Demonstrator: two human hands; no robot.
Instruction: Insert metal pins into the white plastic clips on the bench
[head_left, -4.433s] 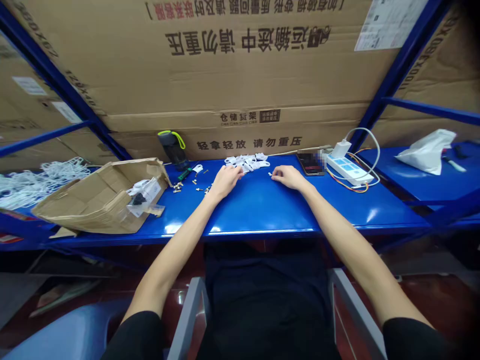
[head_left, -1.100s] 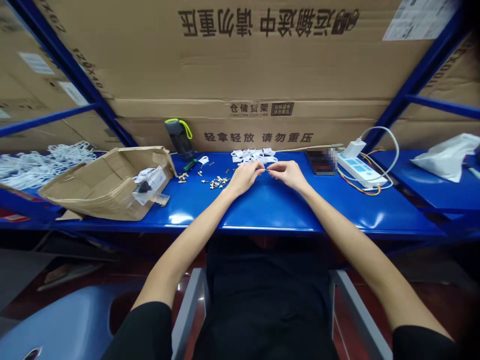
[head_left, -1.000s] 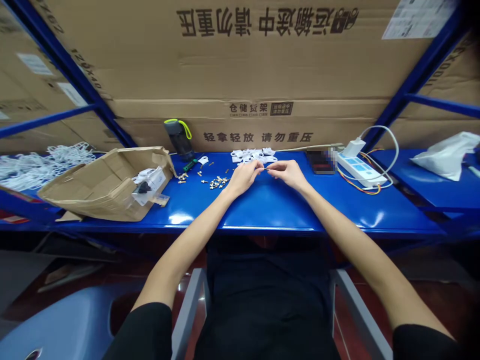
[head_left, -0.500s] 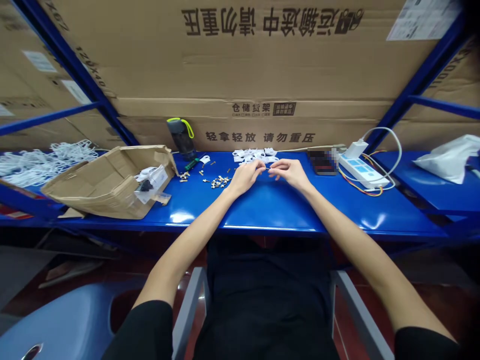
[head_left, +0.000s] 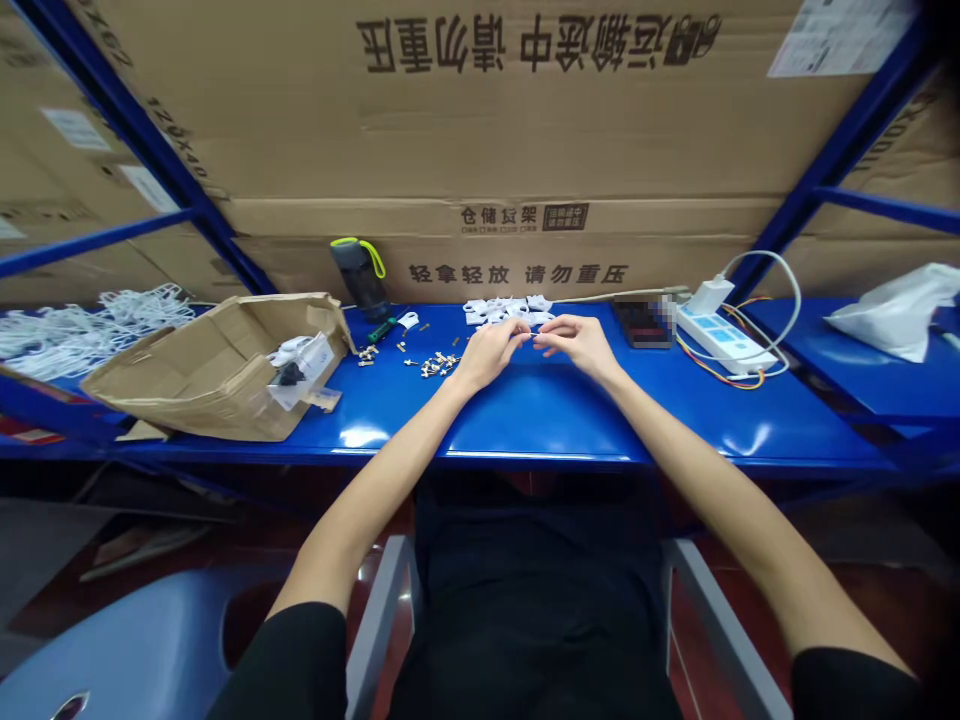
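Over the middle of the blue table (head_left: pixel 540 420), my left hand (head_left: pixel 489 352) and my right hand (head_left: pixel 581 345) meet with fingertips almost touching. Both are closed in a pinch on a small thin piece (head_left: pixel 534 334), light in colour, that spans the gap between them; its kind is too small to make out. Just behind my left hand lies a group of white plastic pieces (head_left: pixel 508 308). Left of it is a loose pile of small brass-coloured and white parts (head_left: pixel 439 364), with a few more scattered further left.
An opened cardboard box (head_left: pixel 187 370) holding plastic bags stands left, beside white cords (head_left: pixel 97 325). A dark bottle (head_left: pixel 361 278) and a green-black tool (head_left: pixel 382 331) are behind. On the right are a dark blurred-out object (head_left: pixel 637 322), a white power strip (head_left: pixel 724 340) and a white bag (head_left: pixel 892 310).
The hands stay in nearly the same place, fingertips still together. The piece between them showed dark before and looks whitish now. The view has shifted slightly.
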